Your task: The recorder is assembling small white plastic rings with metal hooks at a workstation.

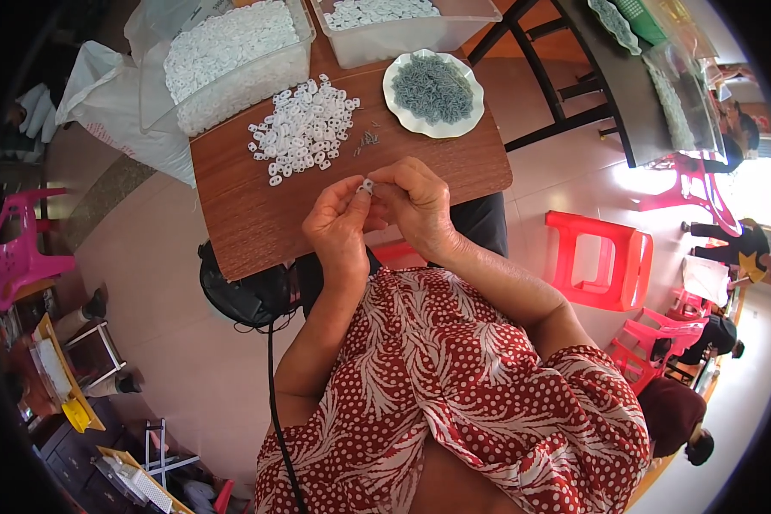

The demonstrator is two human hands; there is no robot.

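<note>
Wooden table (257,214) carries loose white plastic pieces (304,128) at twelve o'clock of both hands, left hand (338,224) and right hand (415,206) together pinching one small white piece (367,185), seemingly mid-assembly, calling for fine fingertip alignment.

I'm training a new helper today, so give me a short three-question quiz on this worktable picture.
1. True or false: both hands, the left hand and the right hand, meet on one small white piece.
2. What fills the scalloped plate? A) grey metal bits B) white rings C) nothing
3. Fill in: the loose white pieces lie in a heap on the brown ____.

Key: 1 true; 2 A; 3 table.
</note>
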